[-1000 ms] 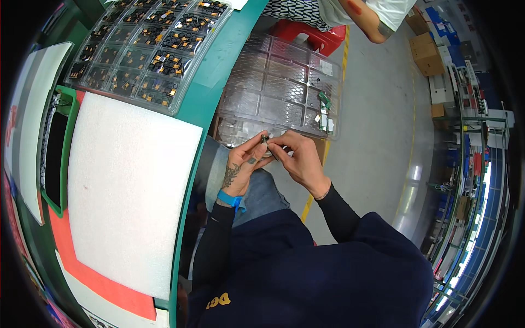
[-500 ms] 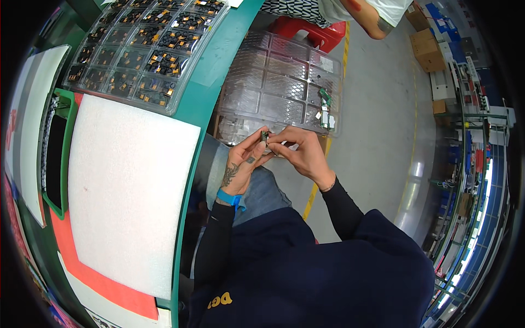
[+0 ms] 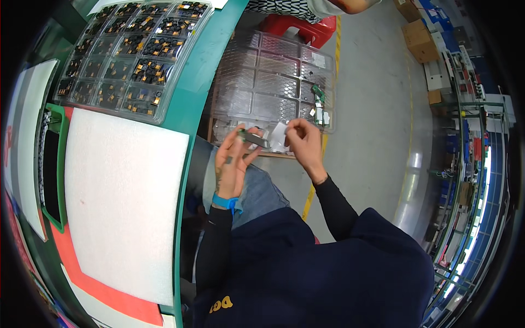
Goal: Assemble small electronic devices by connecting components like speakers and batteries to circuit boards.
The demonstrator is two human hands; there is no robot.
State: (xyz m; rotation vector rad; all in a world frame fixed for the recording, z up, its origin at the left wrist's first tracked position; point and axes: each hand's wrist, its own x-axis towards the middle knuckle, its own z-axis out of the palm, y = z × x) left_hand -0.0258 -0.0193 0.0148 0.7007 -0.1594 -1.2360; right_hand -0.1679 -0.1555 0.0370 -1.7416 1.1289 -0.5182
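Raised over the near edge of a clear compartment tray, my left hand grips a small dark rectangular module with a green part at one end. It lies tilted between thumb and fingers. My right hand is apart from the module, to its right, with fingers curled in a pinch. A white slip shows beside those fingertips; whether they hold it I cannot tell. Small green circuit boards and white pieces lie in the tray's right compartments.
On the green bench at left are a white foam sheet, a clear tray of small black and orange parts and a green bin. A red stool and another person are beyond. Shelving lines the right.
My hands have separated: the left has shifted left and turned the module flatter, the right has drawn away. The white slip has come into view between them. The whole view has shifted slightly.
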